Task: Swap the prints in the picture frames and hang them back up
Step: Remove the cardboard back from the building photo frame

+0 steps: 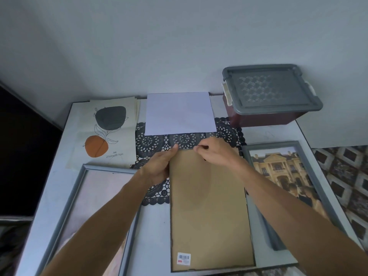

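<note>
**Both hands at the far edge of a face-down frame back**

A thin dark piece point(199, 147) is pinched between thumb and forefinger of the right hand point(216, 153), right at the far edge of the brown backing board point(209, 206); what that piece is cannot be told. The grip of the left hand point(159, 166) is closed on the board's far left corner, with the thumb laid along the far edge and the fingers curled at the left side. Both forearms are stretched forward, one on each side of the board.

The board lies flat, a dark rim showing around it, with a barcode sticker point(184, 258) at its near left corner. Under its far end a black lace mat point(149, 142) is spread. Just beyond the board a blank white sheet point(180, 113) is laid. Far left of the board, a print with black and orange shapes point(109, 132) rests on a small stack of sheets. To the board's left a grey frame point(109, 169) lies flat, its pale contents unclear. To the right, nearly touching the board, a second grey frame point(268, 146) holds a photo of a yellow building point(278, 170). Far right of the board a dark red box with a grey lid point(272, 90) stands against the plain wall point(159, 46).

Everything is carried by a white tabletop point(155, 236), of which a bare strip shows between the board and the left frame. Beyond the right frame the tabletop ends, and a patterned floor point(346, 176) is seen below; left of the tabletop only darkness is seen.
</note>
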Demonstrator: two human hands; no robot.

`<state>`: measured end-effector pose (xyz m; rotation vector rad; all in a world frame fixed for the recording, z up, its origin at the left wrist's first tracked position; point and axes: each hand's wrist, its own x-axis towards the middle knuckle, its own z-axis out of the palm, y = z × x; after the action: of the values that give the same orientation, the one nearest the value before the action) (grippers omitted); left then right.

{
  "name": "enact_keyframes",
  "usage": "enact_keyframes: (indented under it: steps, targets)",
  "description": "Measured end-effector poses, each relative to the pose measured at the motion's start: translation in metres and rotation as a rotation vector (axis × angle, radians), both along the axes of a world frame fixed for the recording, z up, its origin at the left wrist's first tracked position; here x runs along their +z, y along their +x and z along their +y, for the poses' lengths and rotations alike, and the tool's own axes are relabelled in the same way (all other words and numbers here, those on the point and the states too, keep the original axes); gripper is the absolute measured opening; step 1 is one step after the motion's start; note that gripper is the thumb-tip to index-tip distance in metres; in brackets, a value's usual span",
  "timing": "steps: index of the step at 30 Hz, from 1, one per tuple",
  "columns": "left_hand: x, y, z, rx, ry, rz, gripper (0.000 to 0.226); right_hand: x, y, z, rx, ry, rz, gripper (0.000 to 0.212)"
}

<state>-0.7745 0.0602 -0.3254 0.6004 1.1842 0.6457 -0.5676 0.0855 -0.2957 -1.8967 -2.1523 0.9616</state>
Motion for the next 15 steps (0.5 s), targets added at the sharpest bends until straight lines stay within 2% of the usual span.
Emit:
enact_keyframes:
  steps: [3,6,9,15]
  targets:
    - [0.003,0.012,-0.002,0.064,0.03,0.007,0.046,0.004,-0.002,0.009,-0.127,-0.177,0.113,0.036]
    - [0.003,0.017,0.0,0.115,0.059,0.09,0.046,0.008,-0.003,0.013,-0.303,-0.336,0.25,0.048]
    - [-0.002,0.019,0.002,0.135,0.095,0.174,0.046,0.004,-0.002,0.018,-0.376,-0.426,0.283,0.05]
    - [-0.01,0.019,0.001,0.127,0.18,0.204,0.042,-0.001,-0.003,0.024,-0.448,-0.554,0.317,0.076]
